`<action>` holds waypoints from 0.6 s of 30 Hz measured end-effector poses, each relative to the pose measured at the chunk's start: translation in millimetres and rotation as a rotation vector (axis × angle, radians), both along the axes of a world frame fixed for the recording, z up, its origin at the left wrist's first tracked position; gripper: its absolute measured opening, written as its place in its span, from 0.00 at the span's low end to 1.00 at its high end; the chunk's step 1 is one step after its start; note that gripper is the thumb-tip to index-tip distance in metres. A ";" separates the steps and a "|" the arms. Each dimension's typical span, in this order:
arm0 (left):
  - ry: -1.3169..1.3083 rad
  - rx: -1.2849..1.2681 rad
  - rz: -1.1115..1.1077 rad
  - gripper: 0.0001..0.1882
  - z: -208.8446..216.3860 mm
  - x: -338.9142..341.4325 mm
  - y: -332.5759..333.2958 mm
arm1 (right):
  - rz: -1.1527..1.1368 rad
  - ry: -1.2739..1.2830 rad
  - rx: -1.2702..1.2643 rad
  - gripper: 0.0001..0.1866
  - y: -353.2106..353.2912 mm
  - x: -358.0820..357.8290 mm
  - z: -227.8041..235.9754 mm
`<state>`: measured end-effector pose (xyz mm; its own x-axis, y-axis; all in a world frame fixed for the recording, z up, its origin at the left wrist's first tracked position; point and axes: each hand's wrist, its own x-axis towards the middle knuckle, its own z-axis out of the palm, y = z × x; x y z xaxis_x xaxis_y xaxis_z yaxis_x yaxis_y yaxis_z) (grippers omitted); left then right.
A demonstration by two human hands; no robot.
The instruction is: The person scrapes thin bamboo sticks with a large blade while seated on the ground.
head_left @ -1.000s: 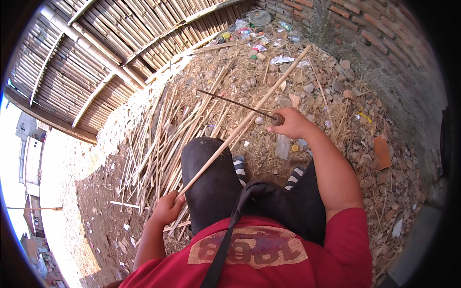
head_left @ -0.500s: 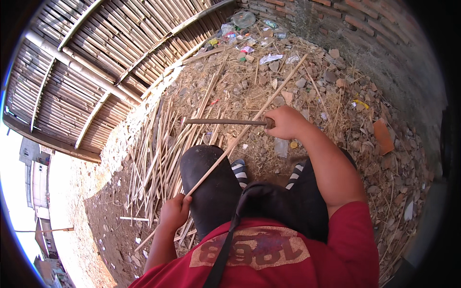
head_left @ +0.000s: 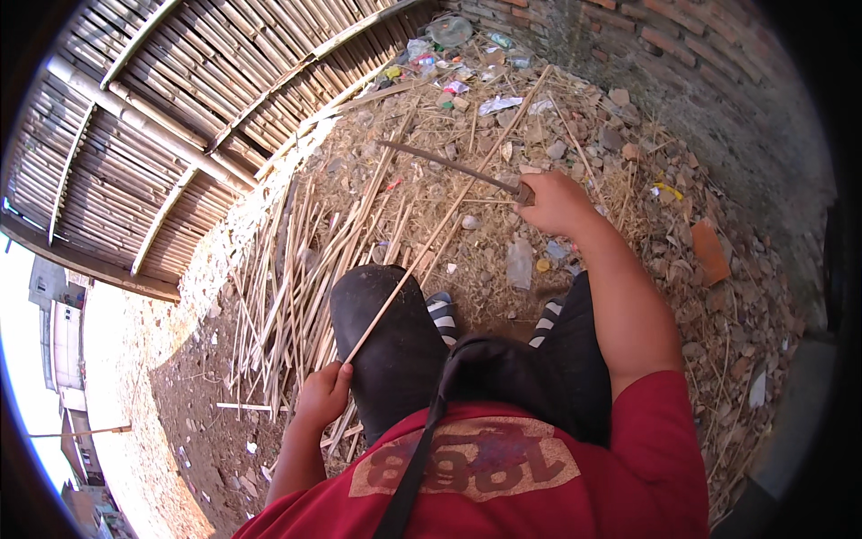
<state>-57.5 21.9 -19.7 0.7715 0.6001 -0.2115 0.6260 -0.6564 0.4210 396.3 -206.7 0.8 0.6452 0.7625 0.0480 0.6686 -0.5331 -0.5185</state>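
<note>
My left hand (head_left: 325,393) is closed on the near end of a long, thin bamboo strip (head_left: 449,216) by my left knee. The strip slants up and away to the right over the rubble. My right hand (head_left: 558,205) grips the handle of a machete (head_left: 435,157), whose narrow dark blade points left and slightly away. In the picture the blade crosses the strip; whether the two touch I cannot tell. Left of my knee, a loose pile of bamboo strips (head_left: 283,314) lies on the ground.
A slatted bamboo wall (head_left: 242,81) rises at the far left, and a brick wall (head_left: 709,108) bounds the right. Stones, straw and litter cover the ground, including a broken orange tile (head_left: 710,254) and a clear plastic piece (head_left: 519,263). My sandalled feet (head_left: 442,319) are below my knees.
My right hand has risen away from me, and the machete blade has swung from level to tip-farther-away. The bamboo strip's far end has shifted left and away. My left hand stays nearly in place.
</note>
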 end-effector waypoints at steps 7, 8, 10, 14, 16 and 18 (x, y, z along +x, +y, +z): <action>-0.010 0.089 -0.029 0.25 1.3 4.4 -2.0 | 0.216 0.169 -0.084 0.15 30.2 -27.9 -10.6; -0.016 0.100 -0.029 0.25 2.3 6.9 -2.8 | 0.167 0.211 -0.031 0.15 28.4 -19.6 -22.6; -0.015 0.122 -0.012 0.25 2.5 8.3 -4.7 | 0.123 0.252 -0.062 0.17 31.2 -17.5 -22.0; 0.022 0.182 0.011 0.24 9.6 8.8 -9.4 | 0.305 0.087 -0.223 0.17 40.3 -40.5 -14.4; 0.038 0.237 0.028 0.24 4.9 7.0 -12.0 | 0.347 0.131 -0.258 0.16 43.5 -44.0 -19.0; 0.030 0.310 0.042 0.24 -6.9 7.8 -14.3 | 0.287 0.259 -0.236 0.14 37.1 -19.9 -34.3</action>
<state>-49.7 7.6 -26.6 0.7405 0.6711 -0.0359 0.6648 -0.7236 0.1854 376.5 -169.6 -33.4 0.3737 0.8832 -0.2833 0.6711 -0.4683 -0.5748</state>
